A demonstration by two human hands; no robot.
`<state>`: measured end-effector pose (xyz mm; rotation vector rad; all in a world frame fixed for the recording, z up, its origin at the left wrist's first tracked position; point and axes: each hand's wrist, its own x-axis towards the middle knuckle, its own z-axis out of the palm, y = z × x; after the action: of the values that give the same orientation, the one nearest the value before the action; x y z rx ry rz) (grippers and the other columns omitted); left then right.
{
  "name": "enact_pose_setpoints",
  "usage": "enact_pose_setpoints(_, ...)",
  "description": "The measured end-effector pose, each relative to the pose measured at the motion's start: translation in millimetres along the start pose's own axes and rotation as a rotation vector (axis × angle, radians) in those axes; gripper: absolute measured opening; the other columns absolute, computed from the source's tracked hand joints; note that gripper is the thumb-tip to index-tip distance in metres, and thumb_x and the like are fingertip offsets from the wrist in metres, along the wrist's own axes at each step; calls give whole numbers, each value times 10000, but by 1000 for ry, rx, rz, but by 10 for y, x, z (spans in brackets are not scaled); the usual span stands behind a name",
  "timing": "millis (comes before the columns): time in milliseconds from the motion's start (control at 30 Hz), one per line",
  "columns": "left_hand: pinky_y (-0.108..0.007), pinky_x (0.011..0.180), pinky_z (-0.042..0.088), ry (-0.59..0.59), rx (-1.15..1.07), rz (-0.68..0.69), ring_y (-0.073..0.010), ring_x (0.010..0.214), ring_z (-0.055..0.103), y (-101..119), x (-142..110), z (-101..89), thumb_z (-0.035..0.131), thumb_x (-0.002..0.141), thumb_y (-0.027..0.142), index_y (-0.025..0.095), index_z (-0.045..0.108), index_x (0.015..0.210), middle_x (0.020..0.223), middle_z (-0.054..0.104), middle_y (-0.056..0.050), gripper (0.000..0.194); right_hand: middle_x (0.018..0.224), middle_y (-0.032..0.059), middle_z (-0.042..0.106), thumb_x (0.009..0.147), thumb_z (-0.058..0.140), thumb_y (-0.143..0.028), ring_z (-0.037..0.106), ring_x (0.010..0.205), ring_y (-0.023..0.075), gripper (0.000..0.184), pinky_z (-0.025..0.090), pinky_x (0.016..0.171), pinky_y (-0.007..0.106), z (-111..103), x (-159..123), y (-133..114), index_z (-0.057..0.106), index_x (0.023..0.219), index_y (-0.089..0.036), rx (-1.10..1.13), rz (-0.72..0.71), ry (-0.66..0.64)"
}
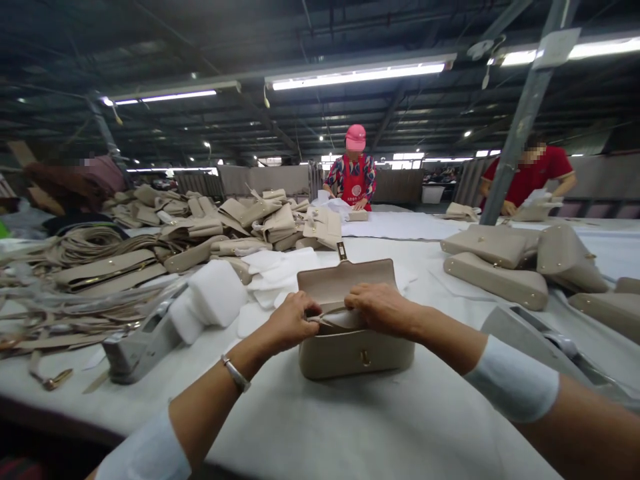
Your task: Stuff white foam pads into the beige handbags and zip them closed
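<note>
A beige handbag (pixel 356 353) stands on the white table (pixel 320 433) right in front of me, its flap (pixel 345 280) lifted and leaning back. My left hand (pixel 290 321) is closed on the bag's top opening at the left, fingers pinching its rim. Over the opening's right side, my right hand (pixel 381 308) curls with its fingers pressed down into the bag. A metal clasp shows on the bag's front.
A heap of beige bags and straps (pixel 200 220) fills the left and far side. White foam pieces (pixel 215 293) and a grey tool (pixel 140 347) lie at left. Finished bags (pixel 495 280) rest at right. Two people (pixel 354 173) work across the table.
</note>
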<state>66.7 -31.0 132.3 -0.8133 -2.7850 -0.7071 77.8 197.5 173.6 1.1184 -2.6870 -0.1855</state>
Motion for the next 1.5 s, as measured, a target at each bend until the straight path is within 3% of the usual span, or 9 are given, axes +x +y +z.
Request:
enact_pose_setpoints(233,-253,725,427,-95,57,-43,-186,834,543,97,71,-51,581,605,184,182,691,699,847,614,-41,145,828,87,689,752,533,-111,620,771,205,219,340,605,256,-124,149,-165,692,892,-167,22,-58,-233)
enact_pose_setpoints(533,-253,633,398,-84,210,-28,-186,842,538,143,27,-154,596,637,221,205,659,722,850,595,-25,107,832,98,708,688,566,-131,639,768,225,230,343,573,255,80,281,-124,714,858,-174,27,71,-206)
enact_pose_setpoints(767,-335,728,411,-93,491,281,-235,878,476,433,191,-122,707,669,330,199,690,705,863,583,-69,137,896,55,681,761,601,-207,602,799,178,226,402,681,245,57,-2,47,680,971,-191,219,8,-47)
enact_pose_setpoints(900,-350,810,405,-6,402,353,-227,945,446,358,143,-98,704,696,266,215,684,695,1006,587,-41,55,1008,74,618,823,599,-308,550,948,194,258,416,833,292,40,-452,337,653,1036,-173,292,144,123)
enact_pose_setpoints(1033,-314,809,400,-77,305,386,-198,931,457,233,201,-161,682,713,220,216,676,693,976,587,-25,21,1052,72,586,838,587,-386,540,984,191,258,418,880,299,87,-823,428,682,961,-181,481,210,95)
enact_pose_setpoints(1167,-322,759,384,-184,438,339,-201,871,481,274,306,-233,677,705,221,214,664,706,863,585,-28,15,1123,71,569,730,642,-201,543,1006,196,196,423,883,281,96,-889,288,699,914,-171,566,232,64)
enact_pose_setpoints(1267,-362,775,369,-122,603,321,-240,899,490,463,300,-200,675,711,256,217,664,823,875,595,-48,119,1031,67,598,689,568,-79,556,952,183,233,430,841,259,144,-834,265,711,857,-155,596,252,117)
enact_pose_setpoints(1367,-328,768,379,-121,536,342,-216,899,526,690,310,-76,636,754,240,235,626,942,910,619,-29,188,933,58,605,694,592,-102,561,872,165,175,433,781,244,248,-788,338,715,811,-140,702,281,189)
enact_pose_setpoints(1500,-267,641,372,-228,474,166,-183,817,590,859,476,89,572,745,149,245,588,878,876,652,5,165,933,41,604,699,620,-151,555,840,152,135,425,752,239,347,-785,385,717,792,-157,777,275,233)
